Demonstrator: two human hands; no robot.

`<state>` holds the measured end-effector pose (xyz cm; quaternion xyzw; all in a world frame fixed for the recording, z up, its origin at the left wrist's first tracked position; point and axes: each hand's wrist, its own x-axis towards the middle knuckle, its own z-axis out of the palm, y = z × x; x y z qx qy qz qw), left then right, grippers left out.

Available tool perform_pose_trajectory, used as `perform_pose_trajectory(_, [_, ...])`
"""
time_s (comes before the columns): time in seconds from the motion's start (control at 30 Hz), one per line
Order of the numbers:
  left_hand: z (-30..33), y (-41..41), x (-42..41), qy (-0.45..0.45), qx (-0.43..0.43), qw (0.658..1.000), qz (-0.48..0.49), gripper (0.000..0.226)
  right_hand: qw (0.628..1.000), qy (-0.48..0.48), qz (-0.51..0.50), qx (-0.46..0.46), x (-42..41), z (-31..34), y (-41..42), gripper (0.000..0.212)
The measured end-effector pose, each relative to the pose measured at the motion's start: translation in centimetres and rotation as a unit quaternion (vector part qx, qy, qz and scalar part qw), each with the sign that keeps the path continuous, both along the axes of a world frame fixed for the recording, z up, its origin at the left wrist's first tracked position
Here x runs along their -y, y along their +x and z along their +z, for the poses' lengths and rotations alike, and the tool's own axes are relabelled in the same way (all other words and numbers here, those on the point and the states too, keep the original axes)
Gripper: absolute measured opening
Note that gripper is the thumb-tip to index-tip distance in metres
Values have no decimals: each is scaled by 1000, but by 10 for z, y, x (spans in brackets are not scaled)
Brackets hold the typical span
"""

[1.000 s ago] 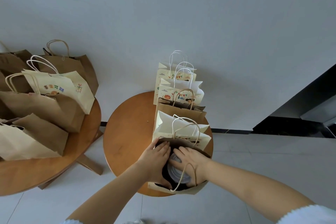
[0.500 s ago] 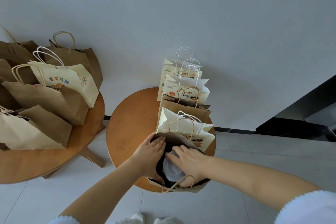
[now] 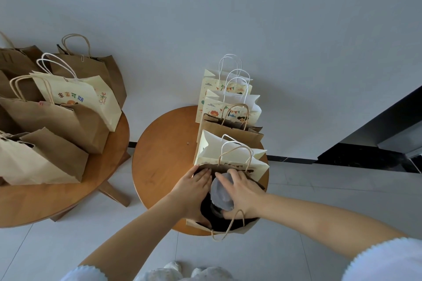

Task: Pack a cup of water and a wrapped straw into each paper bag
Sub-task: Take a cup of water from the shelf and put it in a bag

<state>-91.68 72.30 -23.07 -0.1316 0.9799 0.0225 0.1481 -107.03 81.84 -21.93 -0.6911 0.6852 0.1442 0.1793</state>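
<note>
Brown kraft paper forms the nearest bag, which stands open at the near edge of a round wooden table, its twisted handle drooping over the near rim. The person's right hand curls over a lidded cup at the bag's mouth, fingers wrapped across the far side of the lid and thumb pressed against its near side. The cup sits partly inside the dark opening, its lid level with the rim. The left hand lies along the left wall of the same bag with its fingers straight and together, tips at the far left corner of the rim, holding the mouth apart. Whether a wrapped straw lies inside the bag cannot be told; the interior is in shadow.

Just behind this bag stands a cream bag with white handles, touching it. Behind that comes a second brown bag, then two printed cream bags with a bunting pattern, the whole row running along the right side of the table toward the wall.

To the left, well apart, a second wooden table carries a cluster of brown bags and one cream bag with coloured lettering. White sleeves edge both forearms at the bottom of the view, above a pale tiled floor.
</note>
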Motion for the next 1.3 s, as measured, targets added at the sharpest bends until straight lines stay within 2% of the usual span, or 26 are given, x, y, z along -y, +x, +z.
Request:
perform_pose_trajectory(0.1, [-1, -1, 0, -5, -2, 1000, 2, 105, 998, 21, 60, -20, 5, -8, 1, 102])
perform_pose_trajectory(0.27, [0, -2, -1, -15, 5, 1000, -9, 108, 998, 60, 3, -23, 10, -10, -9, 107])
perform_pose_trajectory(0.47, [-3, -2, 2, -16, 5, 1000, -5, 109, 996, 6, 54, -69, 4, 3, -16, 99])
perform_pose_trajectory(0.7, [-6, -5, 1, 4, -5, 1000, 11, 110, 995, -63, -43, 71, -3, 22, -15, 98])
perform_pose_trajectory(0.8, [-8, -6, 1, 10, -11, 1000, 9, 109, 994, -37, -42, 99, -1, 13, -9, 100])
perform_pose_trajectory(0.97, [-3, -2, 4, -5, -1, 1000, 14, 102, 998, 42, 5, 42, 3, -16, -7, 102])
perform_pose_trajectory(1.07, [-3, -2, 4, -5, 4, 1000, 13, 101, 996, 74, 48, -33, 4, -29, -9, 102])
perform_pose_trajectory(1.17, [-2, -3, 2, -6, 6, 1000, 6, 101, 981, 127, 99, -112, 10, -38, -9, 100])
perform_pose_trajectory(1.3, [-5, -2, 3, -5, 10, 1000, 14, 101, 959, 195, 109, -173, 20, -40, -3, 87])
